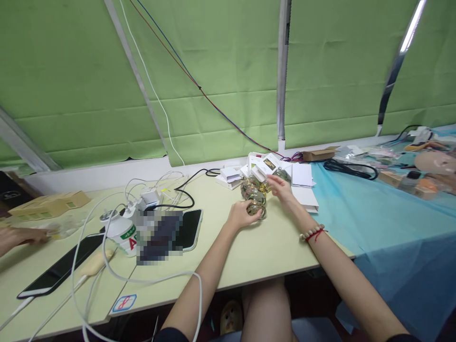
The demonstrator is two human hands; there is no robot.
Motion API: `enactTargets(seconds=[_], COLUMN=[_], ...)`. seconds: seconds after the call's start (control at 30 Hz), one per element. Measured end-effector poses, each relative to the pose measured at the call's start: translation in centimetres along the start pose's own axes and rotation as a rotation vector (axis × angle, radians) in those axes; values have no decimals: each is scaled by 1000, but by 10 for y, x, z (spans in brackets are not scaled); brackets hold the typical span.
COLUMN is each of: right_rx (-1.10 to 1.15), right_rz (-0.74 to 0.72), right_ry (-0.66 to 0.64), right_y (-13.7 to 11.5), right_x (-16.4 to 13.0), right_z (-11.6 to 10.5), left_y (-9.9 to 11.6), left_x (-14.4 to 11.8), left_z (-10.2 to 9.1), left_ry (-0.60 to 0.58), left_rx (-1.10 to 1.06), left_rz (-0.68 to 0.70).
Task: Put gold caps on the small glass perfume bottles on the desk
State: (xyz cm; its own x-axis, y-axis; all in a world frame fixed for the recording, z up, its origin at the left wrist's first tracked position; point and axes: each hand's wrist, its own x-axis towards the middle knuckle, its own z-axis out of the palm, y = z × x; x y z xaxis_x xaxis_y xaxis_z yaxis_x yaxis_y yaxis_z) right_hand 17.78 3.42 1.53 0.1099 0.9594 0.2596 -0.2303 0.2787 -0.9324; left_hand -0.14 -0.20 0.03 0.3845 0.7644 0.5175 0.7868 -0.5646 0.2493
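While the left hand grips a jar, the right hand hovers open — arms outstretched.

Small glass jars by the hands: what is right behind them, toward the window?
Behind the glass jars lie white cards and small boxes. The right hand covers part of them; the left hand holds the nearest jar.

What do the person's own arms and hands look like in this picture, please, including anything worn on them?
Both forearms are bare, with no gloves or rings that I can make out. The left hand has nothing on its wrist. Behind the right hand, the wrist carries a bracelet of pale round beads and a thin red cord beside it. Dark sleeve edges show near the upper arms at the picture's lower edge.
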Motion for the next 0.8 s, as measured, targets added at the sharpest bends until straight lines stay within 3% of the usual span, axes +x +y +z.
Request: enactTargets(seconds=[0.1,0.2,0.33,0.5,0.8], right_rx=[-132,-552,-962,-1106,-1358], right_rz=[-56,-77,-64,-65,-60], right_ry=[375,496,334,28,-76], right_y=[4,9,15,20,28], right_x=[8,6,-1,-1,0], right_z=[-21,-32,-25,-18,-17], left_y=[1,1,0,-1,-1], left_x=[0,1,1,1,0], left_z=[-1,-1,-1,0,1], left_ry=[-11,-10,-15,-13,-13], left_rx=[-4,-12,-3,-1,-29], left_rz=[-2,0,-16,-7,-28])
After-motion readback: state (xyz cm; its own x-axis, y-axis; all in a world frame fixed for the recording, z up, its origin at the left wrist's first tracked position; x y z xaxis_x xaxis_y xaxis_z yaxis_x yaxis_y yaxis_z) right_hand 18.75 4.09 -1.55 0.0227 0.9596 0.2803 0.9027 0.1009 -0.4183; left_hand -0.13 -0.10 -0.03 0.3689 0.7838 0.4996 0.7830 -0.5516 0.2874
